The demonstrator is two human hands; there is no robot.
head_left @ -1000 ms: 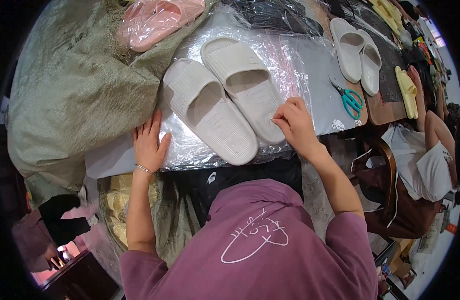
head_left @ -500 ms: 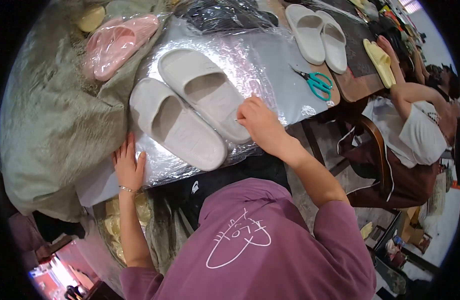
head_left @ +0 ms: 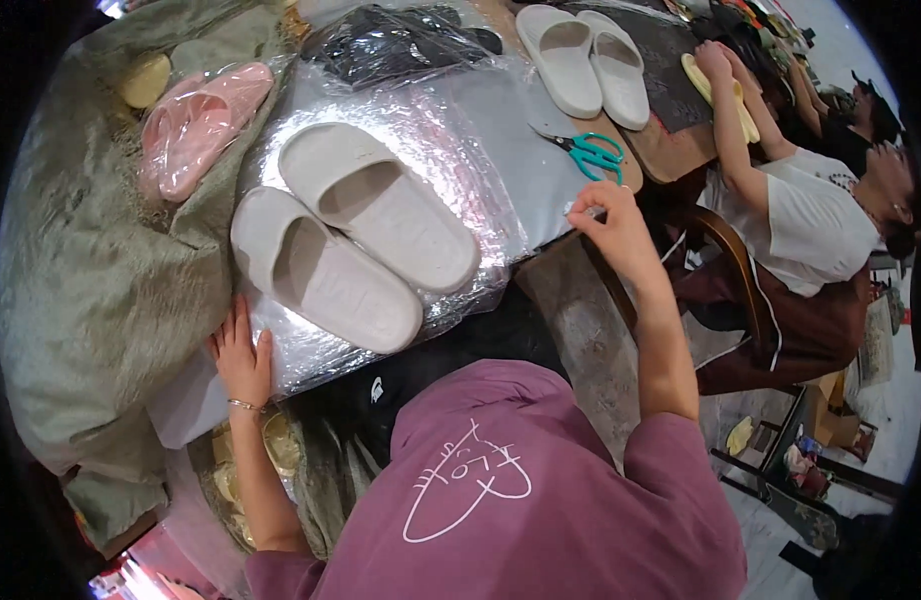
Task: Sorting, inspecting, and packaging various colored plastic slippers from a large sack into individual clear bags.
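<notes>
Two light grey slide sandals lie side by side on stacked clear plastic bags [head_left: 451,130] in front of me. The nearer-left slide [head_left: 331,280] touches the other slide [head_left: 401,215], and both have their toe openings toward the far left. My left hand [head_left: 243,360] rests flat at the table's near-left edge, fingers stretched out beside a woven sack. Off to the right, my right hand [head_left: 611,220] is raised over the table edge, thumb and fingertips pinched on a tiny white scrap [head_left: 569,208]. Teal-handled scissors [head_left: 593,155] lie just beyond it.
A bulky green woven sack [head_left: 111,300] fills the left, with bagged pink slides [head_left: 206,125] on it. Black bagged slides [head_left: 391,45] lie at the back. Another white pair [head_left: 586,65] stands back right. A seated person [head_left: 811,210] holds a yellow slide [head_left: 721,95].
My right hand has moved right, away from the slides toward the scissors. My left hand stays at the table edge. The seated person's hands have come onto the yellow slide.
</notes>
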